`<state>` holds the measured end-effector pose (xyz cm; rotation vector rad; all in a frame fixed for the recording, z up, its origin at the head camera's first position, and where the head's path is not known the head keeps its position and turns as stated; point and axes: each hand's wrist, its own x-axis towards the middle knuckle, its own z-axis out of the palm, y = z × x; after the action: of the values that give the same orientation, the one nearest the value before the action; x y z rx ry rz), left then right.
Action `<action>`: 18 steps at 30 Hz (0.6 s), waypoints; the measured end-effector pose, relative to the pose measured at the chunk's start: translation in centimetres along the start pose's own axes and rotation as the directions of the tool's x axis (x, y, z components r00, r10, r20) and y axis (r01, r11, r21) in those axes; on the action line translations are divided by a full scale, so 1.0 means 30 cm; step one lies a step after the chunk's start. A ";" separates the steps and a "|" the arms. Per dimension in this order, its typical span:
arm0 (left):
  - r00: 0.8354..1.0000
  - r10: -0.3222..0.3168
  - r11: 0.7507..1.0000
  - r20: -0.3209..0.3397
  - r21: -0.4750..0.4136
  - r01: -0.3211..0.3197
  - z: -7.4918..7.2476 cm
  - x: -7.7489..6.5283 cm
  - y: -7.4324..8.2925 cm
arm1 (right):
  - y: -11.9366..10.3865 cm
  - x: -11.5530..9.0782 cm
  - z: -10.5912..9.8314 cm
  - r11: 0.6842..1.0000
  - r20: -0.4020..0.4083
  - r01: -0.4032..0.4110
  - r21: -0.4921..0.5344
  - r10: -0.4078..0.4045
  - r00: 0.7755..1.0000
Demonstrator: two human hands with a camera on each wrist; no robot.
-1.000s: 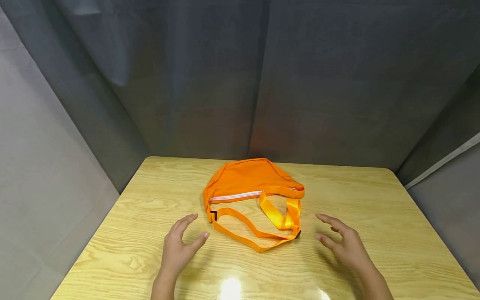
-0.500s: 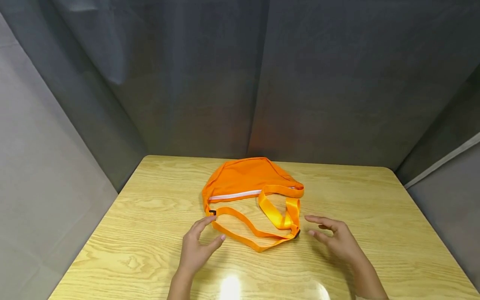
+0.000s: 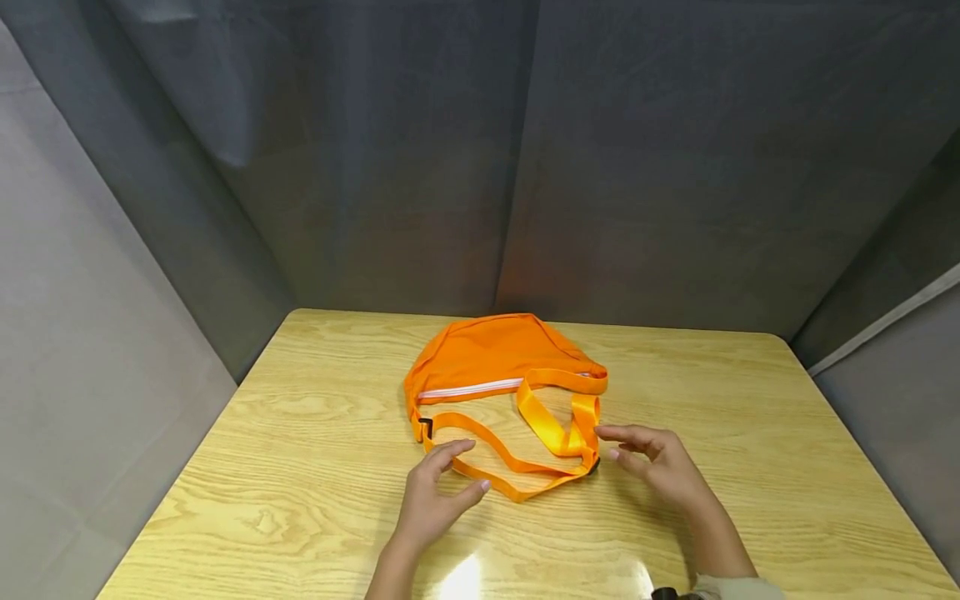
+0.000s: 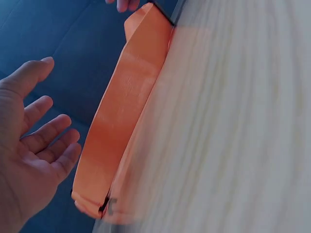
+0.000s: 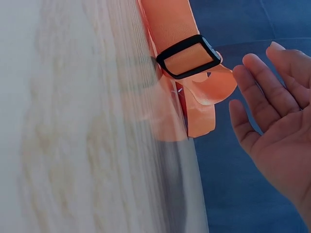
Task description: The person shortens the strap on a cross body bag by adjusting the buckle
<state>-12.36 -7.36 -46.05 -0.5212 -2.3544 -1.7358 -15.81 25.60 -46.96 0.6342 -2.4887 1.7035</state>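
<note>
An orange waist bag (image 3: pixel 502 354) with a white zipper lies on the table. Its orange strap (image 3: pixel 495 487) is looped loosely on the near side, with a black strap adjuster (image 3: pixel 426 427) at the left and a black slider buckle (image 5: pixel 188 57) at the right. My left hand (image 3: pixel 438 500) hovers over the near left part of the strap, thumb and fingers spread apart. At the right end of the strap, my right hand (image 3: pixel 656 462) has its fingertips right beside the webbing, fingers relaxed. Neither hand grips anything.
The wooden table (image 3: pixel 262 467) has a light grain and some glare near its front. A dark grey curtain (image 3: pixel 405 167) rises behind it, and paler cloth (image 3: pixel 90 350) hangs at the left. A sleeve (image 3: pixel 735 587) shows at the lower right.
My left hand has moved right, from beside the bag to over the strap. My right hand has come left, up to the strap's right end. The bag stays where it was.
</note>
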 end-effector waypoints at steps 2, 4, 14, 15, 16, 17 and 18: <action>1.000 0.003 1.000 0.024 -0.020 -0.003 0.006 0.003 0.032 | 0.008 0.006 0.002 0.999 0.019 -0.001 0.040 0.001 1.000; 0.999 0.020 0.999 0.034 -0.032 -0.019 0.020 0.006 0.025 | 0.018 0.014 0.005 0.997 0.035 -0.007 0.082 0.004 0.999; 0.987 0.112 0.994 0.112 -0.034 -0.108 0.113 0.032 -0.079 | 0.040 0.026 0.008 0.987 0.005 -0.035 0.160 0.035 0.999; 0.986 0.112 0.993 0.121 -0.037 -0.109 0.118 0.035 -0.077 | 0.041 0.026 0.008 0.986 0.003 -0.037 0.160 0.037 0.999; 0.985 0.112 0.993 0.133 -0.040 -0.108 0.123 0.039 -0.075 | 0.043 0.027 0.008 0.986 0.004 -0.040 0.159 0.040 0.999; 0.984 0.106 0.994 0.144 -0.040 -0.102 0.129 0.042 -0.071 | 0.045 0.027 0.008 0.986 0.005 -0.048 0.160 0.047 0.999; 0.983 0.098 0.995 0.155 -0.036 -0.093 0.134 0.046 -0.067 | 0.047 0.028 0.009 0.986 0.008 -0.055 0.155 0.055 0.998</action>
<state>-14.11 -3.83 -48.62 -0.7895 -2.3665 -1.7465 -17.05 25.55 -48.08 0.5857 -2.4148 1.9315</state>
